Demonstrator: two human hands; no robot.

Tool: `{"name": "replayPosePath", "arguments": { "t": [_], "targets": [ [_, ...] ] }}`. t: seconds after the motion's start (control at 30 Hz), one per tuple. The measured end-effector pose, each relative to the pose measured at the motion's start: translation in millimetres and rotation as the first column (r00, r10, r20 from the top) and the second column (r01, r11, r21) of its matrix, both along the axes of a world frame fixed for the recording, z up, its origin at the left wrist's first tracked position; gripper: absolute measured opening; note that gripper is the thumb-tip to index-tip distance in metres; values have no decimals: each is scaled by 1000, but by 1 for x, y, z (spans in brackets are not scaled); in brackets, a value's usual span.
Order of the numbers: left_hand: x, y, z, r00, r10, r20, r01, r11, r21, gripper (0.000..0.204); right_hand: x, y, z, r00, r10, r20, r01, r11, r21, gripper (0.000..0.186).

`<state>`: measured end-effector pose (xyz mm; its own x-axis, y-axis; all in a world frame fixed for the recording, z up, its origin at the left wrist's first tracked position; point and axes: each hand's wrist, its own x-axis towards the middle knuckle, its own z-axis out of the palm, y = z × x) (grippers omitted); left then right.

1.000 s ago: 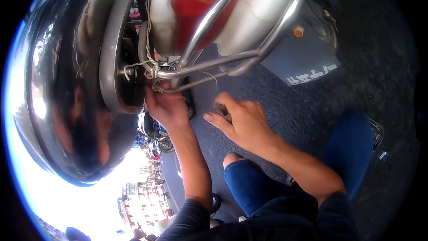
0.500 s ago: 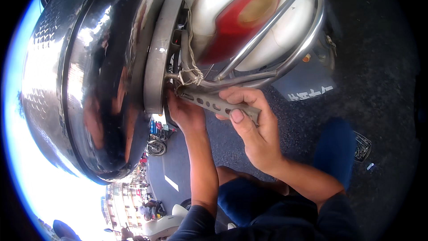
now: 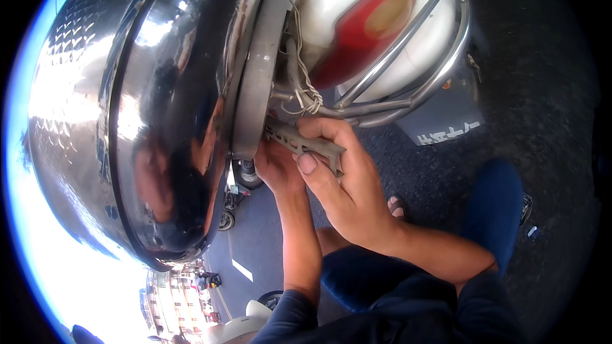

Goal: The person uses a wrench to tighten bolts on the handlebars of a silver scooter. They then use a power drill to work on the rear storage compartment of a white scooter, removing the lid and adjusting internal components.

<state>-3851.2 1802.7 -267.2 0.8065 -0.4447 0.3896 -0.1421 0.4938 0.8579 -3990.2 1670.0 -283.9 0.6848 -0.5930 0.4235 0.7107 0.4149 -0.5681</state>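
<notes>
My right hand [image 3: 347,191] pinches a flat grey metal bar with holes [image 3: 331,153] between thumb and fingers, near its forked end. The bar's other end reaches beneath a metal rack [image 3: 258,64], against the underside of a large glossy black box [image 3: 185,64]. Close by the rack, my left hand [image 3: 280,169] is raised at the bar's far end. Its fingertips are hidden behind the bar and the rack, so I cannot see what they hold. Twisted pale wire [image 3: 310,99] hangs just above the bar.
A scooter's white body carries a red and amber tail light [image 3: 370,32]. A curved chrome guard rail [image 3: 440,76] surrounds it, and a grey mudflap [image 3: 440,118] hangs below. A sandalled foot [image 3: 396,206] stands on the asphalt. Other parked vehicles and a building appear lower left.
My right hand and the bar have moved left, closer to my left hand and the rack. The view has shifted slightly, and the sandalled foot now shows.
</notes>
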Motion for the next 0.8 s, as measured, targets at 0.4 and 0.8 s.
{"name": "replayPosePath", "arguments": {
  "t": [0.4, 0.8],
  "targets": [
    [5, 1, -8, 994, -107, 5, 107, 987, -116, 49, -2, 6, 9, 993, 98, -67, -93, 993, 74, 37],
    [-43, -38, 29, 893, 74, -444, -159, 975, -158, 52, 17, 14, 29, 997, 66, -42, -60, 989, 138, 38]
  ]
}}
